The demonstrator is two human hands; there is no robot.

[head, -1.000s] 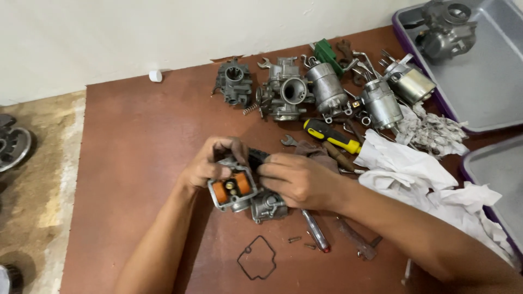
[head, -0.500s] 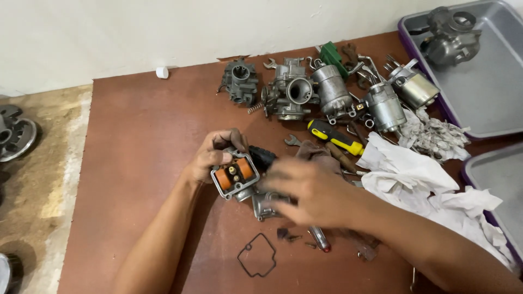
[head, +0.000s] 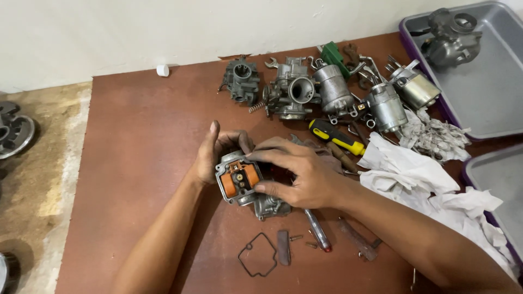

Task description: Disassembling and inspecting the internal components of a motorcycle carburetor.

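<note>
Both hands hold a grey metal carburetor body [head: 239, 182] with two orange floats showing on its open face, just above the brown tabletop [head: 141, 136]. My left hand [head: 213, 152] cups it from the left and behind. My right hand [head: 297, 174] grips it from the right, with fingertips on the rim beside the floats. A grey float bowl [head: 271, 206] lies under my right hand's fingers. A black gasket ring [head: 257, 256] and a small flat bar [head: 283, 247] lie on the table just below.
Several carburetors [head: 294, 90] and metal cylinders [head: 384, 106] stand at the back. A yellow-handled screwdriver [head: 336, 137], white rags [head: 425, 179], loose screws and a small tool [head: 317, 231] lie nearby. Grey trays [head: 490, 103] sit at right, one holding a carburetor [head: 451, 35].
My right hand moved back up onto the carburetor body and now grips its right side. The body has turned slightly, floats facing up.
</note>
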